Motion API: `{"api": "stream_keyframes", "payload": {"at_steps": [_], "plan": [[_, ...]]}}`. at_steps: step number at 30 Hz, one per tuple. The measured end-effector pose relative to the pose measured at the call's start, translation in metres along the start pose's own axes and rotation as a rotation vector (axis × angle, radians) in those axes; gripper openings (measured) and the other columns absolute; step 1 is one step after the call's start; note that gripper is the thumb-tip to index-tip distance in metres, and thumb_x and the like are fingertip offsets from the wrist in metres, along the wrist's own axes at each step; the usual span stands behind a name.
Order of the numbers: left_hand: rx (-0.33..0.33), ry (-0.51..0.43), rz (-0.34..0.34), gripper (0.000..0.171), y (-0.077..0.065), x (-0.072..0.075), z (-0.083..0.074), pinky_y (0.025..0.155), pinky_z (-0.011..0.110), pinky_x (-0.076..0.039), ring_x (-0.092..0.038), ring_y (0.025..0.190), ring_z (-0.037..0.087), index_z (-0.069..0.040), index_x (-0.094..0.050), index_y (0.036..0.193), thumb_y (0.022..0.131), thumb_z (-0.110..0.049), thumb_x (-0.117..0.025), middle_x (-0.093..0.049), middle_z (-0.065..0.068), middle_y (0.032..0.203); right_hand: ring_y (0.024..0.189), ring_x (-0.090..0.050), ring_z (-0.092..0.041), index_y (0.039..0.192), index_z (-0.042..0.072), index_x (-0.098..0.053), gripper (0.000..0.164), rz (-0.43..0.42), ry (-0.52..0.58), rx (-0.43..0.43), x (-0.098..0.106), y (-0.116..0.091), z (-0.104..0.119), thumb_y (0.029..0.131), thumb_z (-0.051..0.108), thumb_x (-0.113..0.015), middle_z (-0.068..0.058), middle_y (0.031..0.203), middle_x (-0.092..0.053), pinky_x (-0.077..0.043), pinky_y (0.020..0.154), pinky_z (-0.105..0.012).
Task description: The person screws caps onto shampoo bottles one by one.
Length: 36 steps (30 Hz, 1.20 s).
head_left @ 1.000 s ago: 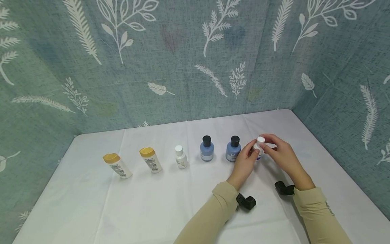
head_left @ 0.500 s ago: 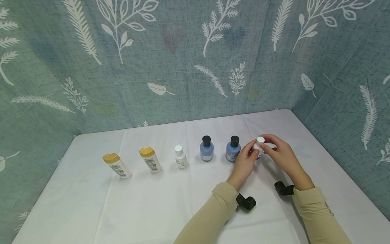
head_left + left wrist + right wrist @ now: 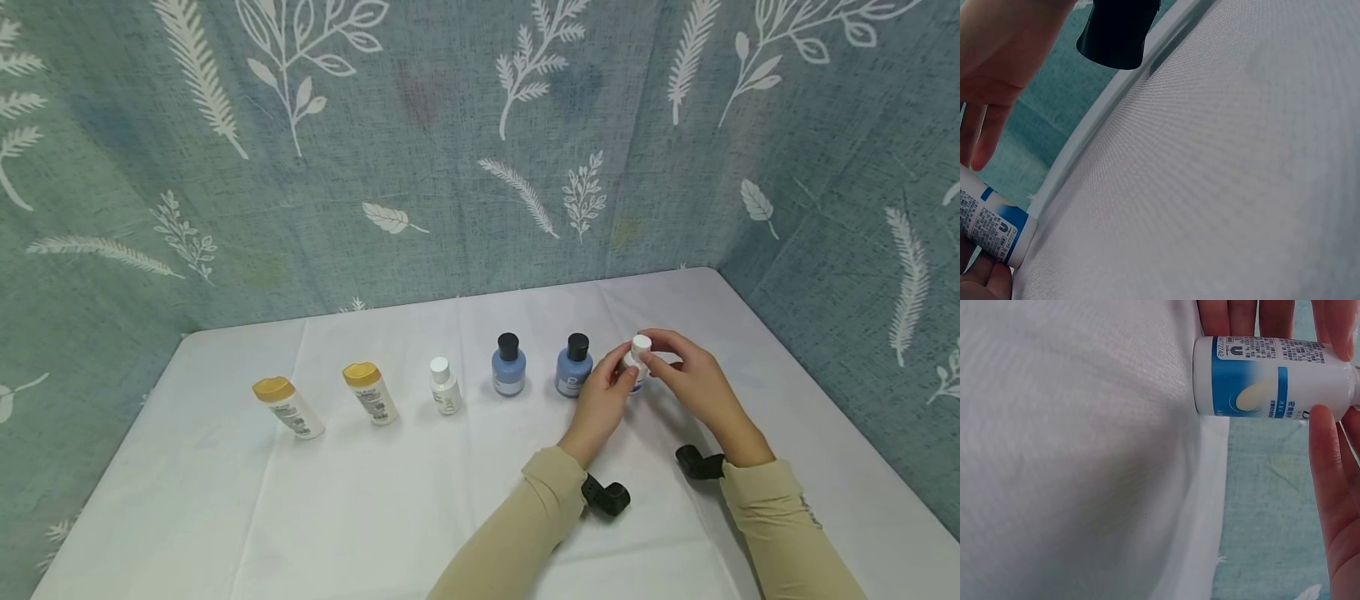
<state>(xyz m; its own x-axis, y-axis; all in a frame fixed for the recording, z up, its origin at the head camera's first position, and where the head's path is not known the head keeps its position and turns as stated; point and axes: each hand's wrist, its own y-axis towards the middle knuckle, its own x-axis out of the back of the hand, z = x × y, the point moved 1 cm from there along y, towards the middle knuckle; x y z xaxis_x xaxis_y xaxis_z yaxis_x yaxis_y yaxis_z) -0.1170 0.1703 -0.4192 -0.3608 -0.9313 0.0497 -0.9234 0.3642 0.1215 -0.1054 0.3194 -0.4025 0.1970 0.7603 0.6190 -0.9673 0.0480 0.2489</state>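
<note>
A small white bottle (image 3: pixel 639 367) with a white cap stands on the table at the right end of a row. My left hand (image 3: pixel 600 402) holds its body from the left. From the right, thumb and fingers of my right hand (image 3: pixel 694 380) pinch it up by the cap and neck. In the right wrist view the bottle (image 3: pixel 1260 378) shows a blue and white label with small print, its base right at the white cloth. The left wrist view catches only the lower part of the bottle (image 3: pixel 999 219), with fingertips (image 3: pixel 999 278) at its side.
Left of the hands stand two blue bottles (image 3: pixel 509 371) with black caps and another white bottle (image 3: pixel 446 392). Farther left, two white bottles (image 3: pixel 371 396) with yellow caps lean in view. A leaf-patterned curtain (image 3: pixel 420 250) rises behind the white table (image 3: pixel 360 517).
</note>
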Motion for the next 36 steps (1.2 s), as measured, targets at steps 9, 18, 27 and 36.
{"api": "stream_keyframes", "payload": {"at_steps": [9,18,27,36], "plan": [[-0.006,0.011,-0.014,0.038,0.013,-0.007,0.031,0.093,0.019,-0.035,-0.041,0.117,0.005,-0.025,-0.046,0.130,0.092,-0.022,-0.050,-0.045,-0.006,0.130,0.101,-0.052,-0.018,0.121,0.014,-0.052,0.040,0.001,0.002,0.014,0.001,0.001,0.000,0.087,0.034,-0.057,-0.003,0.115,-0.055,-0.047,0.069,-0.024],[-0.008,0.019,-0.013,0.038,0.013,-0.007,0.032,0.092,0.018,-0.034,-0.041,0.116,0.004,-0.023,-0.046,0.130,0.092,-0.023,-0.050,-0.045,-0.006,0.130,0.101,-0.050,-0.015,0.123,0.015,-0.053,0.037,-0.008,-0.015,0.108,0.000,0.001,0.003,0.088,0.026,-0.057,-0.001,0.114,-0.054,-0.047,0.066,-0.021],[-0.028,0.008,-0.012,0.038,0.014,-0.007,0.033,0.092,0.018,-0.035,-0.041,0.117,0.006,-0.023,-0.046,0.130,0.092,-0.023,-0.049,-0.045,-0.007,0.129,0.100,-0.051,-0.017,0.123,0.012,-0.050,0.038,-0.007,-0.008,0.081,-0.001,0.000,0.003,0.089,0.027,-0.056,-0.005,0.115,-0.054,-0.048,0.067,-0.023],[-0.033,0.012,-0.008,0.037,0.015,-0.007,0.034,0.090,0.019,-0.037,-0.043,0.118,0.012,-0.025,-0.046,0.130,0.092,-0.025,-0.049,-0.046,-0.007,0.129,0.103,-0.050,-0.017,0.123,0.014,-0.052,0.038,-0.017,-0.035,0.080,0.000,0.000,0.002,0.088,0.029,-0.056,-0.003,0.118,-0.054,-0.046,0.069,-0.029]]}}
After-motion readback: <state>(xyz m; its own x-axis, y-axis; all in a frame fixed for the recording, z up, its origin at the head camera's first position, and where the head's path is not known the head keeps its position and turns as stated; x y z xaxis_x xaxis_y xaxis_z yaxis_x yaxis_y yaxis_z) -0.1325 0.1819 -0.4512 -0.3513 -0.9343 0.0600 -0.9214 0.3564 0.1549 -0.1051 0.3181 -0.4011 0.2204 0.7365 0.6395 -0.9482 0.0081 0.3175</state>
